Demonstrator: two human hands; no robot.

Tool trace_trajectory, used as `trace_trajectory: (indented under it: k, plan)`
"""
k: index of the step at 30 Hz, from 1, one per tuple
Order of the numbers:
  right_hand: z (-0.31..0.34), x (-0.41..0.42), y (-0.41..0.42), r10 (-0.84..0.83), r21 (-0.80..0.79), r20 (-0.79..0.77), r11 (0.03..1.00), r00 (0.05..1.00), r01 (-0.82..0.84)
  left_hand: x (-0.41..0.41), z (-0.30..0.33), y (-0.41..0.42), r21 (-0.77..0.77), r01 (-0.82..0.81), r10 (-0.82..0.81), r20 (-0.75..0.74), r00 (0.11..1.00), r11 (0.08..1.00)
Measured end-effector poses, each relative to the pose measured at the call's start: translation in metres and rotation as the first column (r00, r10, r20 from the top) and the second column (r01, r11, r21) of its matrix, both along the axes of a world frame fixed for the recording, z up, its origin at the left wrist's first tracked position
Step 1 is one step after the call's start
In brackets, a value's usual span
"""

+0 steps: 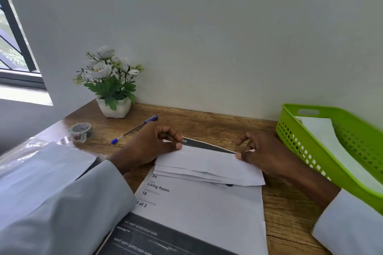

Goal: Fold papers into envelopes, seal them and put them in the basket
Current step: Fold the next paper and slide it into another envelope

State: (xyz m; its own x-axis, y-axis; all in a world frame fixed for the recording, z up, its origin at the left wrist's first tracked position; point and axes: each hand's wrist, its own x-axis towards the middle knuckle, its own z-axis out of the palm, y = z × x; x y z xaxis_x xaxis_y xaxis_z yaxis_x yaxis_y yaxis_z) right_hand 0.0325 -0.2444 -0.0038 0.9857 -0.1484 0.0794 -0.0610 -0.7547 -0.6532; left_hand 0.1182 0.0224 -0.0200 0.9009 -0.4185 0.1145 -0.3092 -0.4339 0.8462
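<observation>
A folded white paper lies on the wooden desk on top of a printed sheet marked "Living Room". My left hand pinches the paper's top left corner between thumb and fingers. My right hand pinches its top right corner. A dark printed band with "2A" shows along the lifted far edge. The green plastic basket stands at the right, with a white envelope lying inside it.
A roll of patterned tape and a blue pen lie left of my hands. A white pot with white flowers stands against the wall. A stack of white envelopes in clear wrap sits at the left.
</observation>
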Motion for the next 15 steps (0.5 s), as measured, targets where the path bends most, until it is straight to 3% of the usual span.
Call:
trace_trajectory:
  k: [5, 11, 15]
  plan:
    - [-0.009, 0.014, -0.001, -0.033, -0.082, 0.145, 0.996, 0.989, 0.045, 0.004, -0.004, -0.002, 0.036, -0.083, 0.075, 0.183, 0.98, 0.996]
    - [-0.024, 0.023, 0.001, -0.044, -0.026, 0.294, 0.998, 0.955, 0.054, 0.007, -0.006, -0.001, 0.083, -0.159, 0.127, 0.308, 0.943, 0.984]
    - [-0.027, 0.022, -0.001, -0.051, -0.033, 0.315, 0.997, 0.948, 0.065, 0.008, -0.009, -0.003, 0.159, -0.182, 0.113, 0.369, 0.923, 0.97]
